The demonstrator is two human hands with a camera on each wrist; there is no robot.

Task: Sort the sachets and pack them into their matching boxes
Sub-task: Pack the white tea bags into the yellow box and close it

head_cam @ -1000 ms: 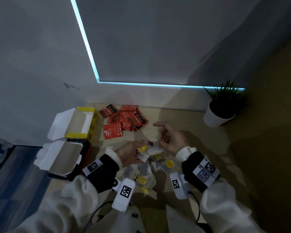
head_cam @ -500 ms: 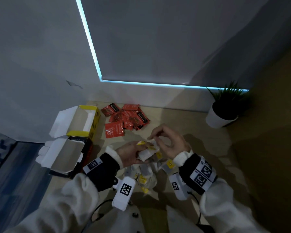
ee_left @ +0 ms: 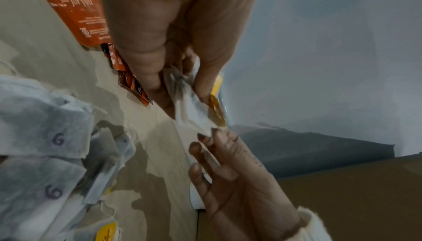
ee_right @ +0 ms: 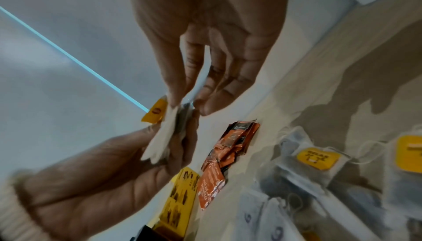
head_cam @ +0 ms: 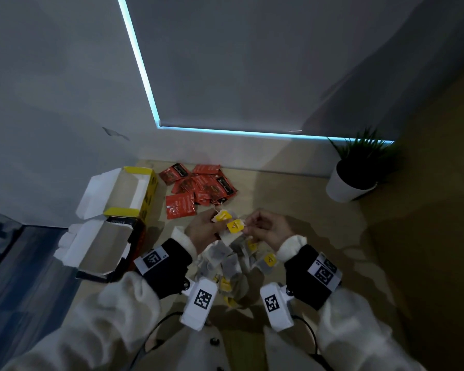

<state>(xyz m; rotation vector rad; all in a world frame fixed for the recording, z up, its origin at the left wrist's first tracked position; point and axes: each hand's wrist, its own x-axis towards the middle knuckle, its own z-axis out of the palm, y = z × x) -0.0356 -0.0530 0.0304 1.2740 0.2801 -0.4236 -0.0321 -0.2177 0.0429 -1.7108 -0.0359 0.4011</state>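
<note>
Beige table (head_cam: 292, 199) meets grey wall (head_cam: 51, 89), potted plant (head_cam: 356, 170) cornered

the left hand (ee_left: 182, 28) fills the top of the view, thumb and fingers pinching a small bunch of white tea bags (ee_left: 194, 111) by their upper edge; a yellow tag (ee_left: 217, 111) sits against the right side of the bunch; the right hand (ee_left: 239, 181) comes up from the lower right, its fingertips (ee_left: 203, 138) just at the bunch's lower corner; behind the left hand, orange sachets (ee_left: 75, 8) lie on the pale worktop (ee_left: 155, 154), one printed with white lettering; at the left edge lies a heap of grey-white tea bags (ee_left: 45, 145), two marked with a "6", and another yellow tag (ee_left: 106, 231) shows at the bottom.
</note>
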